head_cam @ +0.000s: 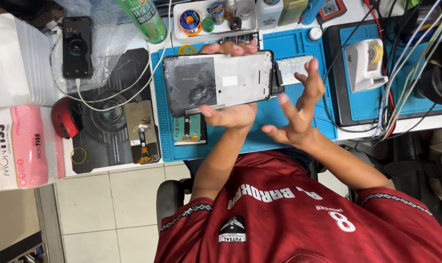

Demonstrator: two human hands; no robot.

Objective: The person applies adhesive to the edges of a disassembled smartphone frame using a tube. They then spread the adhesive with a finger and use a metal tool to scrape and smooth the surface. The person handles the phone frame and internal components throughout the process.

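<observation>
phone frame [218, 78] above mat [299, 48], tray [182, 30] behind

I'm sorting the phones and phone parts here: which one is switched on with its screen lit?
The black phone at the far left, lying on bubble wrap with a white cable plugged in. Its screen glows; the frame in the left hand and the loose screens are dark.

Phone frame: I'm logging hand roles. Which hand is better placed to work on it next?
Probably the right hand: it is empty, fingers spread beside the end of the phone frame, while the left hand is busy gripping it.
</observation>
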